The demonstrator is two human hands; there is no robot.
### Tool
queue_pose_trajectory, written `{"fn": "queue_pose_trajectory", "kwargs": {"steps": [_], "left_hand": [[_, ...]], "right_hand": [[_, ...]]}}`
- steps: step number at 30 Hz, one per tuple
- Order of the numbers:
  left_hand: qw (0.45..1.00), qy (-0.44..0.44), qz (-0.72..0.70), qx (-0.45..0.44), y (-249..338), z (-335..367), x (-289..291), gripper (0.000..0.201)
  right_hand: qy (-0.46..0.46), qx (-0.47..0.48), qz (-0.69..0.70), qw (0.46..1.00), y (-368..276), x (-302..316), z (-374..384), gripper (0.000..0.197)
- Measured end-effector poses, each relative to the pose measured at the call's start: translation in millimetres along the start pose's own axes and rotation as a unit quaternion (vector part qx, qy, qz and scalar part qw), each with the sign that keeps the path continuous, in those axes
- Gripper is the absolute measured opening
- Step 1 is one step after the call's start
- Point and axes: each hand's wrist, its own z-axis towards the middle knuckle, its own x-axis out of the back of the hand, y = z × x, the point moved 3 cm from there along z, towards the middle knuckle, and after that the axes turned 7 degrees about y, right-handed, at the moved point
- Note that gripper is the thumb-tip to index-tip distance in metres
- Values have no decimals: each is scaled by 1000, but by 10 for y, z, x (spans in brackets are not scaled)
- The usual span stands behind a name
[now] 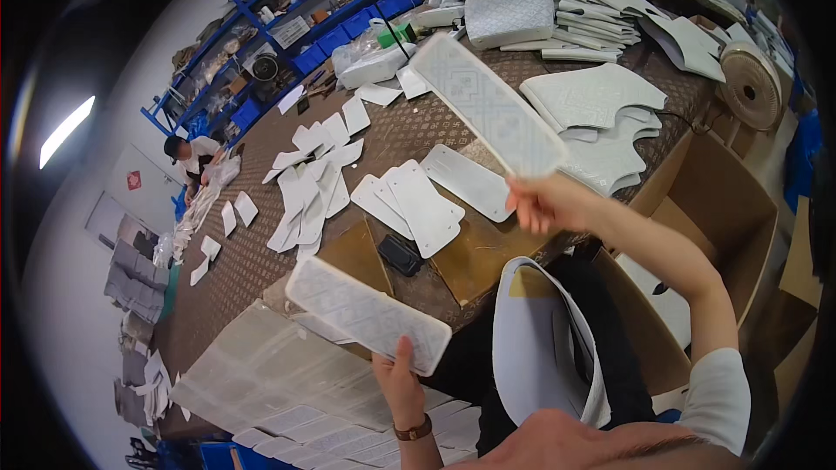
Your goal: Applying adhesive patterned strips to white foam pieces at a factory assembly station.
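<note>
My left hand (399,390), with a brown watch at the wrist, grips the lower end of a white rounded-corner panel (357,306) with a faint embossed pattern. Pinched by one end in my right hand (550,204) is a similar white patterned panel (488,104), raised and slanting up to the left above the table. Plain white panels with small holes (424,204) lie on the table between the hands. A black, box-like object (400,255) sits beside them on brown boards (483,257). Across my lap rests a curved white sheet (533,339).
Rows of pale panels (261,374) cover the near left. Loose white pieces (313,178) lie on the brown patterned table (235,270). White bags (509,4) and stacked sheets (601,22) stand at the back. Right: a cardboard box (714,218), a fan (751,85). Another person (196,157) works far left.
</note>
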Motion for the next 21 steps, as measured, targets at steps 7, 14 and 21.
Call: {"fn": "queue_pose_trajectory", "kwargs": {"steps": [7,14,21], "left_hand": [[991,-101,88,25,-101,-240,-269,31],[979,-116,146,78,-286,-170,64,35],[981,-146,117,58,-201,-290,-232,32]], "right_hand": [[127,-43,138,981,171,942,1254,59],[178,-24,135,974,368,787,1173,69],[177,-44,186,965,279,332,673,65]]}}
